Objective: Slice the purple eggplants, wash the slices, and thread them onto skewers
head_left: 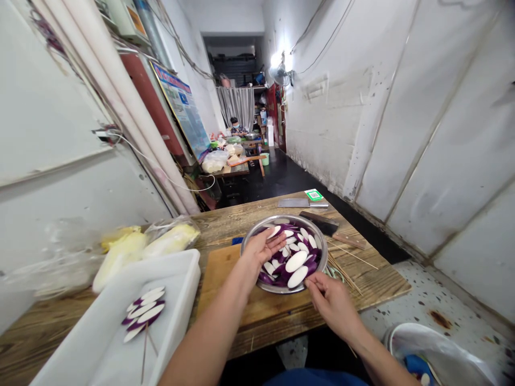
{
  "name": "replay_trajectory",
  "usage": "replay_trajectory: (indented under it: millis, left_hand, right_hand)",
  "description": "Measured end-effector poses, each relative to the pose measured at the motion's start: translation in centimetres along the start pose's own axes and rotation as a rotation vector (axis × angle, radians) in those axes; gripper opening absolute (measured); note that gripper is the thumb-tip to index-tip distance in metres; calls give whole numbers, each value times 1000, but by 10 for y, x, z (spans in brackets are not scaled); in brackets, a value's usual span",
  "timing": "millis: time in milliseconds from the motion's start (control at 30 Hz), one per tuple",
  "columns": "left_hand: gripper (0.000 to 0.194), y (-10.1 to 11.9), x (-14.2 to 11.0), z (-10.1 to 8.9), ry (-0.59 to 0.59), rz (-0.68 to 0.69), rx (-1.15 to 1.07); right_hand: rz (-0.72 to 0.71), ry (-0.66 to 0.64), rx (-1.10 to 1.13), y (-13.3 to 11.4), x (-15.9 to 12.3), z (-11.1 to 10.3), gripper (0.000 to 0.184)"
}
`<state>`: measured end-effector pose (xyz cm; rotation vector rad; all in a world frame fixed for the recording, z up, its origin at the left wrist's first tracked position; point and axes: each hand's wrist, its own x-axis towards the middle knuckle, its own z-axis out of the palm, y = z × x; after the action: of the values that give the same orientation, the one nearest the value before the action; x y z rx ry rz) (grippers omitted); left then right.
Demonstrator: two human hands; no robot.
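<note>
A round metal bowl (246, 234) is full of oval eggplant slices (313, 242) with white flesh and purple skin. Over its left side is my left hand (260, 251), palm turned up, with one slice (274, 231) between thumb and fingers. At the bowl's front right rim my right hand (329, 301) pinches a thin bamboo skewer (353, 351), mostly hidden by the hand. Two larger slices (298, 276) lie just beyond its fingertips, seemingly on that skewer. In the white tray (177, 300) at left rest skewered eggplant slices (145, 312).
Beyond the bowl lie a cleaver (293, 203) and a dark-bladed knife (322, 222). Loose skewers (346, 274) are at its right. A cutting board (217, 279) lies under it. Plastic bags (169, 239) sit behind the tray; a lined bucket (438, 354) stands lower right. Another person (237, 128) sits far back.
</note>
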<state>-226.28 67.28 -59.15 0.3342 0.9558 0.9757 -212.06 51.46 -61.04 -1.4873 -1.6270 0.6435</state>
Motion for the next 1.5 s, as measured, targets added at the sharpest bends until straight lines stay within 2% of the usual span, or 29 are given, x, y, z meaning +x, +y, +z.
replay_trajectory:
  millis: [800,1500]
  left_hand:
    - [5,-1,-5,4,-17,47,10]
    - [4,-4,1,-1,-75,104,26]
  right_hand:
    - [22,-15,7,3,3,0,27]
    - [25,-9,-30,5,1,-1,26]
